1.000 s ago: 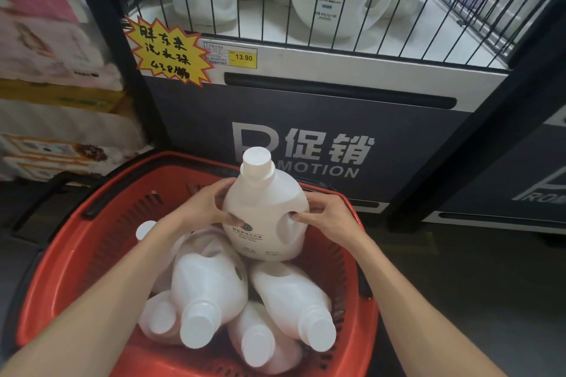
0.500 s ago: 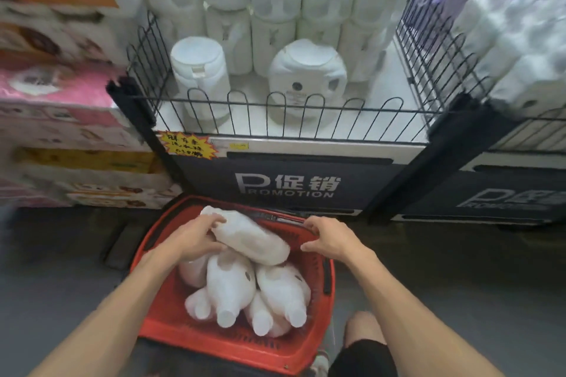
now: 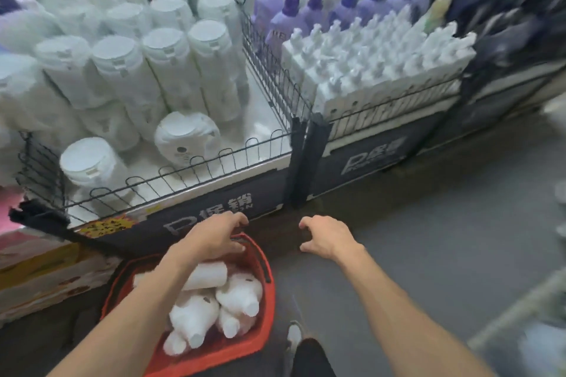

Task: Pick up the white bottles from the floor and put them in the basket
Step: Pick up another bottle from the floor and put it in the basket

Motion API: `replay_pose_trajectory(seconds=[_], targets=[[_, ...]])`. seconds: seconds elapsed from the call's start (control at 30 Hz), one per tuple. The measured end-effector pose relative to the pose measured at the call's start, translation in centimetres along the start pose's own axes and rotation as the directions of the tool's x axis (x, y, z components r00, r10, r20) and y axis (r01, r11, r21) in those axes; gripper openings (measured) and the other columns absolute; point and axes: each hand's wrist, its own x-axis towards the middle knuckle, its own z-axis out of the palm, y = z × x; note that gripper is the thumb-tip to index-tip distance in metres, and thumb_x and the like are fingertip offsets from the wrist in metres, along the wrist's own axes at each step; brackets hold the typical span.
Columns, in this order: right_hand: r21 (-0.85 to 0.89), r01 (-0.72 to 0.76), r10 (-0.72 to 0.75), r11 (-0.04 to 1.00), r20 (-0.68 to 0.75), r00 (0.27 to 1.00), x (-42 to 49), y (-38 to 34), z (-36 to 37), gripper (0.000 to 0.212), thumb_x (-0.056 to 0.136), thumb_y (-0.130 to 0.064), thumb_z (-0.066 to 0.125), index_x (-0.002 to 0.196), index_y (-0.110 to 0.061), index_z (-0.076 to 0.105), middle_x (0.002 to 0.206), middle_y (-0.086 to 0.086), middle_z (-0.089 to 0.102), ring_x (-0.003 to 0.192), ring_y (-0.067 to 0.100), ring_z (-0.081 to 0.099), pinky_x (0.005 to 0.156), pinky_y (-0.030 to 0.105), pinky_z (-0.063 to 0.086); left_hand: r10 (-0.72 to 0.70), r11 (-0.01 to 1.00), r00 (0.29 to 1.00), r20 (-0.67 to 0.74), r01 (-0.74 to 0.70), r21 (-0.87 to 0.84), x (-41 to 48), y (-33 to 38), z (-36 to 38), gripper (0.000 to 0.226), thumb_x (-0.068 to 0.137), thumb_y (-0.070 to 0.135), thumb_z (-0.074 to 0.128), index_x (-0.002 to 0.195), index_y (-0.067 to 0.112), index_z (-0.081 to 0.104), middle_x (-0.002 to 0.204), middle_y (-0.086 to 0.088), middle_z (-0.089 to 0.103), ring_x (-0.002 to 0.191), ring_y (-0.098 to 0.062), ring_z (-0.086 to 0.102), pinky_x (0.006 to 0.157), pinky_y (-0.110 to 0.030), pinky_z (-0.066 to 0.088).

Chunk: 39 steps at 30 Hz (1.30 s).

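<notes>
Hands loosely curled, empty, white bottles in basket, panel reading 促销

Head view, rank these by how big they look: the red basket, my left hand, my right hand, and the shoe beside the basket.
1. Red basket, clearly largest.
2. Left hand and right hand look alike, so I won't rank them.
3. Shoe, smallest, only partly visible.
</notes>
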Motion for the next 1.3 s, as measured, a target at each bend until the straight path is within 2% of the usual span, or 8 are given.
replay_pose_trajectory(seconds=[0.13, 0.23, 0.47, 0.77, 0.97, 1.1, 1.3], targets=[[0.076, -0.157, 0.161, 0.985, -0.044, 0.986, -6.8, 5.4, -1.8, 0.054, 0.093, -0.039, 0.066, 0.145, -0.031, 0.053, 0.137, 0.002, 0.063, 0.127, 0.029, 0.059, 0.103, 0.041, 0.046, 0.184, 0.976, 0.980, 0.072, -0.191, 0.104, 2.0, 9.3, -2.4, 0.064, 0.084, 0.045, 0.076, 0.140, 0.034, 0.047, 0.136, 0.002, 0.055, 0.123, -0.022, 0.055, 0.101, -0.041, 0.047], [0.178, -0.274, 0.290, 0.945, -0.070, 0.955, -12.2, 10.3, -2.1, 0.055, 0.093, -0.041, 0.070, 0.145, -0.030, 0.054, 0.138, 0.001, 0.063, 0.130, 0.028, 0.057, 0.104, 0.040, 0.044, 0.337, 0.922, 0.931, 0.141, -0.356, 0.154, 3.7, 17.4, -3.5, 0.062, 0.086, 0.044, 0.075, 0.140, 0.032, 0.047, 0.135, 0.002, 0.055, 0.123, -0.022, 0.056, 0.100, -0.038, 0.047], [0.387, -0.513, 0.580, 0.766, -0.075, 0.811, -22.8, 22.3, -2.0, 0.055, 0.089, -0.045, 0.076, 0.139, -0.031, 0.057, 0.140, 0.000, 0.063, 0.134, 0.025, 0.056, 0.109, 0.041, 0.043, 0.568, 0.745, 0.782, 0.257, -0.621, 0.243, 6.5, 34.9, -3.5, 0.067, 0.085, 0.046, 0.076, 0.143, 0.032, 0.044, 0.136, 0.001, 0.054, 0.123, -0.021, 0.056, 0.099, -0.038, 0.049], [0.515, -0.631, 0.755, 0.581, -0.051, 0.654, -30.4, 35.5, -2.6, 0.058, 0.088, -0.045, 0.077, 0.140, -0.032, 0.056, 0.138, 0.003, 0.064, 0.129, 0.028, 0.060, 0.107, 0.040, 0.046, 0.677, 0.588, 0.675, 0.295, -0.736, 0.335, 11.1, 51.3, -2.5, 0.071, 0.084, 0.044, 0.076, 0.145, 0.030, 0.043, 0.136, -0.001, 0.053, 0.125, -0.023, 0.053, 0.100, -0.040, 0.048], [0.572, -0.657, 0.812, 0.492, -0.028, 0.583, -32.8, 42.6, -4.1, 0.057, 0.090, -0.042, 0.075, 0.142, -0.032, 0.055, 0.137, 0.001, 0.064, 0.128, 0.028, 0.059, 0.106, 0.039, 0.046, 0.721, 0.511, 0.604, 0.339, -0.794, 0.329, 15.0, 60.2, -2.5, 0.073, 0.082, 0.045, 0.078, 0.145, 0.032, 0.043, 0.140, 0.001, 0.051, 0.128, -0.023, 0.051, 0.103, -0.038, 0.045], [0.595, -0.667, 0.831, 0.448, -0.003, 0.556, -33.3, 47.2, -5.9, 0.058, 0.091, -0.042, 0.075, 0.144, -0.029, 0.054, 0.138, 0.001, 0.063, 0.128, 0.027, 0.059, 0.106, 0.039, 0.045, 0.766, 0.454, 0.546, 0.340, -0.833, 0.317, 17.8, 66.3, -3.4, 0.071, 0.081, 0.047, 0.078, 0.142, 0.032, 0.045, 0.136, 0.005, 0.051, 0.123, -0.022, 0.051, 0.098, -0.035, 0.046], [0.629, -0.668, 0.879, 0.398, -0.053, 0.474, -33.1, 55.8, -9.9, 0.056, 0.089, -0.042, 0.075, 0.140, -0.028, 0.057, 0.129, 0.003, 0.068, 0.116, 0.027, 0.065, 0.095, 0.036, 0.049, 0.802, 0.410, 0.507, 0.314, -0.851, 0.328, 24.9, 74.8, -5.5, 0.055, 0.078, 0.056, 0.077, 0.121, 0.028, 0.057, 0.122, 0.006, 0.056, 0.114, -0.020, 0.056, 0.092, -0.035, 0.047]])
